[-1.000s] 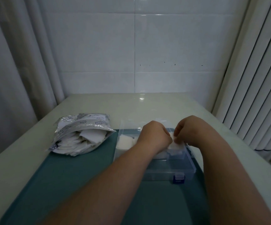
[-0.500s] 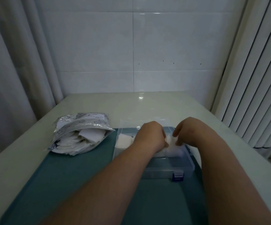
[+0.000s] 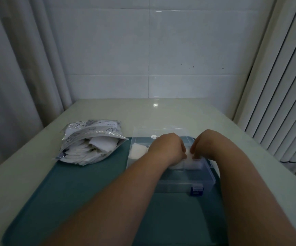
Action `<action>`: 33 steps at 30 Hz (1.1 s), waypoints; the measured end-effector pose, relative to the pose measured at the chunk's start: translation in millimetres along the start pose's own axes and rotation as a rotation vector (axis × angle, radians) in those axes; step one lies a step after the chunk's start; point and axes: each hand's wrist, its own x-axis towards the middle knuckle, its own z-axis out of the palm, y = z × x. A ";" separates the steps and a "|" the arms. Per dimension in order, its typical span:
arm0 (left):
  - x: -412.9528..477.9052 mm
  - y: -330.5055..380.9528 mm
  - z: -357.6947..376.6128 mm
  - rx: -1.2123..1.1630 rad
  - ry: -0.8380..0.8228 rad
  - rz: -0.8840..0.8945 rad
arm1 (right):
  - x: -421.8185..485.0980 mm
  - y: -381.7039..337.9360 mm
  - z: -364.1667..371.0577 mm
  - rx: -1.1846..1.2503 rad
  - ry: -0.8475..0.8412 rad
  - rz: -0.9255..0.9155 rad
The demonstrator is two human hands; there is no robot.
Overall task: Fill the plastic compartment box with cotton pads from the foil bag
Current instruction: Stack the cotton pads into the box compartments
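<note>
Head view, the only one. Working low over the box (image 3: pixel 203 181), set open on a mat (image 3: pixel 72 192) on the table (image 3: pixel 108 110), with its lid (image 3: pixel 161 129) thrown back behind and a blue latch (image 3: pixel 196 190) on the near wall.

Reaching in with the left hand (image 3: pixel 168 148) and the right hand (image 3: pixel 204 143), wrists close, knuckles up, tips meeting over a white pad (image 3: pixel 189 154) in a middle compartment. On the left, curled under and hidden by the back of the hand, so impossible to say how placed. On the right, fingers (image 3: pixel 194 150) bent down together and touching the pad. Pinching or merely pressing: cannot tell.

Judging progress: well short of done. Already in, a far pad (image 3: pixel 136 151), perhaps a small stack, in the far-left compartment. Under the fingertips, apparently one more being seated. Along the front wall, seemingly bare cells, with only clear plastic and mat showing through. Elsewhere, covered by the forearms, so not countable.

No shortage of stock: just left of the box, partly on the mat, the bag (image 3: pixel 90 137) on its side, mouth gaping toward the near side, crammed with white pads (image 3: pixel 85 153). Probably left to do: settling this pad flat, then fetching from the bag repeatedly for the bare cells.
</note>
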 end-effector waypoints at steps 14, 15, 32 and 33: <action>-63.9 -82.5 -48.2 -0.224 0.448 -0.100 | -48.7 -32.9 0.1 0.276 0.230 -0.342; -70.4 -90.1 -50.6 -0.211 0.465 -0.129 | -50.0 -37.0 2.0 0.287 0.229 -0.365; -86.8 -135.4 -43.8 -0.054 0.282 -0.304 | -72.5 -73.2 22.7 0.366 0.240 -0.564; -83.9 -136.0 -43.9 -0.049 0.266 -0.308 | -72.6 -73.0 23.1 0.370 0.241 -0.567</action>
